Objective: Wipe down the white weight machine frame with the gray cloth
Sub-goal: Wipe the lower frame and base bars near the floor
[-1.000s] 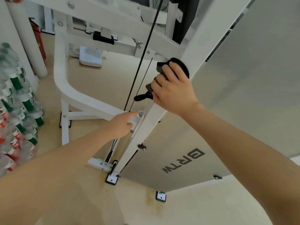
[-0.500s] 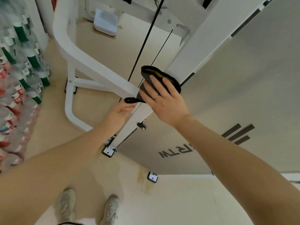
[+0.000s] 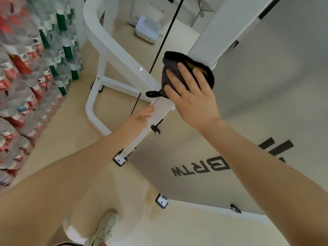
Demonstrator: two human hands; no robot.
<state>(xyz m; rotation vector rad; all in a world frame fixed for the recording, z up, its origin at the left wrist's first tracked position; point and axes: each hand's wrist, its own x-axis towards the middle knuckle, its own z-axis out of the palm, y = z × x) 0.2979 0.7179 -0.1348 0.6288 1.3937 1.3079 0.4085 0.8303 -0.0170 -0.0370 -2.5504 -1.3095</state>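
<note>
A single wide-angle head view looks steeply down from close above the white frame (image 3: 122, 55), past both forearms, to the floor (image 3: 74, 132) below.

A gym or fitness room: a white weight machine frame (image 3: 113, 50) with a black cable (image 3: 165, 38) stands bolted on a beige floor (image 3: 74, 132), beside a gray panel (image 3: 266, 107) lettered "BRTW". Stacked packs of bottled water (image 3: 32, 68) fill the left side.
</note>
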